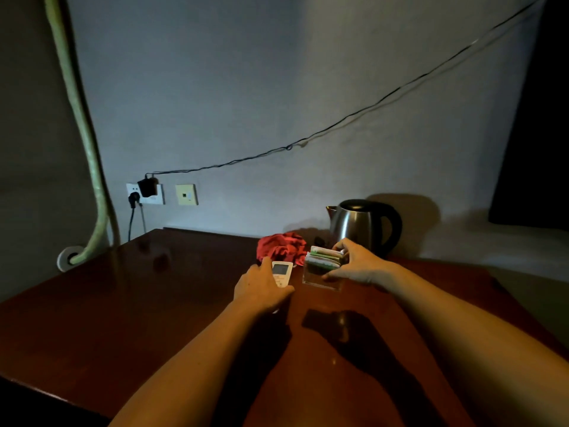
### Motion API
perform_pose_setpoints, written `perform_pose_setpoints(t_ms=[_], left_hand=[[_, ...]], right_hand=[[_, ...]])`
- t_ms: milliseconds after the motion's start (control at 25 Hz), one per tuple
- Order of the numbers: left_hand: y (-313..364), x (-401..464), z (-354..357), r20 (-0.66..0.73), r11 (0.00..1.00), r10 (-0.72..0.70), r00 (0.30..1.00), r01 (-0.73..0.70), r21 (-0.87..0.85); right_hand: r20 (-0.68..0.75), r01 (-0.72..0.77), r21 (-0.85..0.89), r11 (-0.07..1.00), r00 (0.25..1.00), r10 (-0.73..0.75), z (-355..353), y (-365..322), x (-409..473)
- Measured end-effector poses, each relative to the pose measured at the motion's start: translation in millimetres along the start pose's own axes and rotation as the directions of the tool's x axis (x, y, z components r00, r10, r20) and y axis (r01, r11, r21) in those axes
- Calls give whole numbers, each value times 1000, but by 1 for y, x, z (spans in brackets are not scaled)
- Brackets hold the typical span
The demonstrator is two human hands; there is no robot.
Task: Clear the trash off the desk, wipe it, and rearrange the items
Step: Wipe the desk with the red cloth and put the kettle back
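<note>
Gripping the white remote (281,273) at frame centre, the left hand (260,288) keeps its long axis running up-frame, screen end toward the red cloth (281,248); the right hand (354,262) clasps the clear packet holder (321,271).

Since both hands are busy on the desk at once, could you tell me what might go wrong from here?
The right hand grips the clear holder crammed with packets; tilting it could spill them. The left hand holds the remote beside the red cloth, which could snag. The kettle stands just behind and might get knocked.
</note>
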State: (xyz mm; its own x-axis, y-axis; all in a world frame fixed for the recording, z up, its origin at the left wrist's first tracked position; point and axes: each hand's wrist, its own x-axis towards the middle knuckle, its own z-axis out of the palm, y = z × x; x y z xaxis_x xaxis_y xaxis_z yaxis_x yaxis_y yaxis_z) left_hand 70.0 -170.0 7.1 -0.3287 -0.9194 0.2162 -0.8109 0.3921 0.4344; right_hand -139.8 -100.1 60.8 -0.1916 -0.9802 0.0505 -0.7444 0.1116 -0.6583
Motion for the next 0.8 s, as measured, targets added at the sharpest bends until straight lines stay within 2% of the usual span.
perform_pose_setpoints(t_ms=[160,400,680,800], left_hand=[[43,8,22,19,997,72,997,-71,-36],[111,13,64,54,984,174,983,-171,-49],[179,18,103,141,972,233,962,-230,-38],[201,20,120,176,977,213,961,-213,-19]], right_hand=[[-7,-30,-17,999,1000,30,-34,40,-13],[-15,-144,66,987,989,145,-80,97,-32],[-86,-217,80,973,971,223,-115,152,-50],[-99,-247,91,965,962,256,-125,170,-54]])
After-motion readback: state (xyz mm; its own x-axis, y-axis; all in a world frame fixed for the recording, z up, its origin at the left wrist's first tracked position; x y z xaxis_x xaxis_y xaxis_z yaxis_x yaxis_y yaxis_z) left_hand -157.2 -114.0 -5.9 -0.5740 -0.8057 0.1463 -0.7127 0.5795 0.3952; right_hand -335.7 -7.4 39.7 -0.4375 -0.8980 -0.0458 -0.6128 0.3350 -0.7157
